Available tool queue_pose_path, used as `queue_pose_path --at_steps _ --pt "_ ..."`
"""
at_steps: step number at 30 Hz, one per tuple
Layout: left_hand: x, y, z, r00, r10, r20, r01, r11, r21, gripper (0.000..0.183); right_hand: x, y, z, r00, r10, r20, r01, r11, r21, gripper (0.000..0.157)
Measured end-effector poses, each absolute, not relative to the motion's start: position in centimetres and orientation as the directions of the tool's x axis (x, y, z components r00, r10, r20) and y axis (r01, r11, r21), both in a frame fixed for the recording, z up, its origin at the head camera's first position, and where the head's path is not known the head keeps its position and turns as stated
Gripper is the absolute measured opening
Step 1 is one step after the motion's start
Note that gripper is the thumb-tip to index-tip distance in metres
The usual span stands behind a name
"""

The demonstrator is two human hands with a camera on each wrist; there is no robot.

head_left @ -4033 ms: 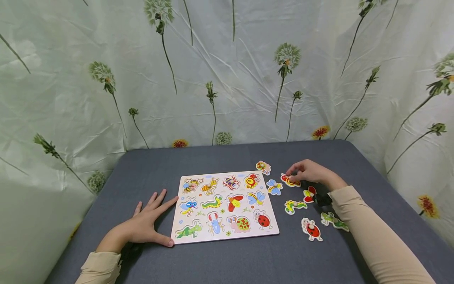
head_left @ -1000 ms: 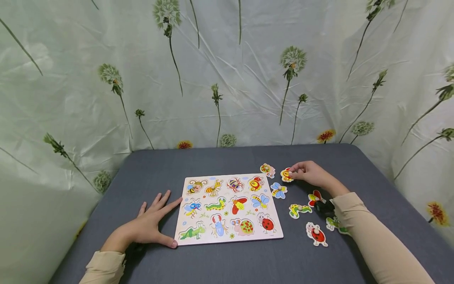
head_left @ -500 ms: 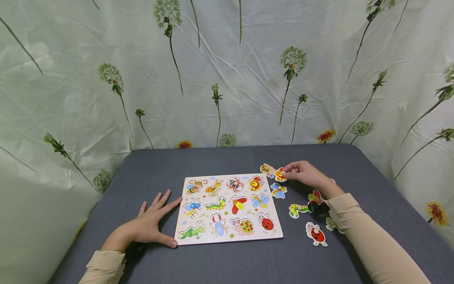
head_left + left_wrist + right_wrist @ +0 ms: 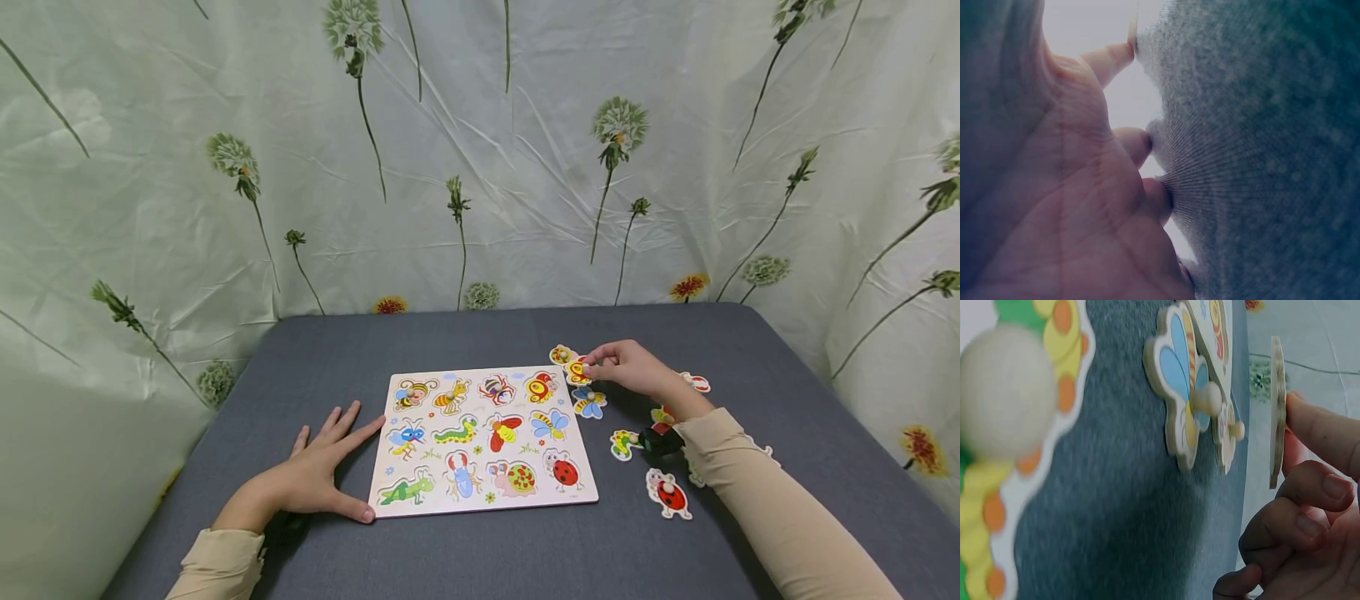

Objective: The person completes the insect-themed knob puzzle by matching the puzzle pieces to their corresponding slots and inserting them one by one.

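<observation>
My right hand [image 4: 633,367] pinches a red and yellow butterfly puzzle piece [image 4: 577,372] near the top right corner of the puzzle board [image 4: 487,508]. In the right wrist view this butterfly piece [image 4: 1277,412] is seen edge-on, raised off the table, at the thumb and a finger. The pale board carries printed insects in shaped recesses. My left hand [image 4: 307,475] lies spread at its left side, thumb and forefinger at the edge. In the left wrist view the left hand's fingertips [image 4: 1160,197] meet the grey cloth.
Knobbed pieces lie right of the board: a pink snail [image 4: 562,355], a blue-winged bee [image 4: 589,403], a caterpillar [image 4: 622,445], a ladybug [image 4: 668,493] and a red-winged insect [image 4: 662,416]. My right forearm [image 4: 765,500] covers others partly. A flowered curtain [image 4: 480,150] hangs behind the table.
My right hand has taken the butterfly piece from among the loose pieces and carried it left, toward the board's top right corner. The left hand stays at the board's edge.
</observation>
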State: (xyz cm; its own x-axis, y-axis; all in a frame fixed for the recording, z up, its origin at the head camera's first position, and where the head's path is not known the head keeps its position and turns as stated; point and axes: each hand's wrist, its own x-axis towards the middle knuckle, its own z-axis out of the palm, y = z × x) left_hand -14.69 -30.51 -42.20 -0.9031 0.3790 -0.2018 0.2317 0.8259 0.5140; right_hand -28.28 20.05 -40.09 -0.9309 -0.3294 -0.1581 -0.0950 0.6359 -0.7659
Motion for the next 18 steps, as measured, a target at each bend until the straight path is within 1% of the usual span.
queue_pose_path --at_steps 8,18 --pt "-14.7 -30.4 -42.0 -0.903 0.377 -0.206 0.226 0.825 0.518 0.132 -28.3 18.9 -40.6 -0.930 -0.334 -0.155 -0.099 0.631 -0.769 0.034" --pt "-14.7 -30.4 -42.0 -0.901 0.378 -0.210 0.224 0.823 0.522 0.132 -28.3 17.2 -40.7 -0.921 -0.355 -0.158 -0.114 0.635 -0.764 0.026"
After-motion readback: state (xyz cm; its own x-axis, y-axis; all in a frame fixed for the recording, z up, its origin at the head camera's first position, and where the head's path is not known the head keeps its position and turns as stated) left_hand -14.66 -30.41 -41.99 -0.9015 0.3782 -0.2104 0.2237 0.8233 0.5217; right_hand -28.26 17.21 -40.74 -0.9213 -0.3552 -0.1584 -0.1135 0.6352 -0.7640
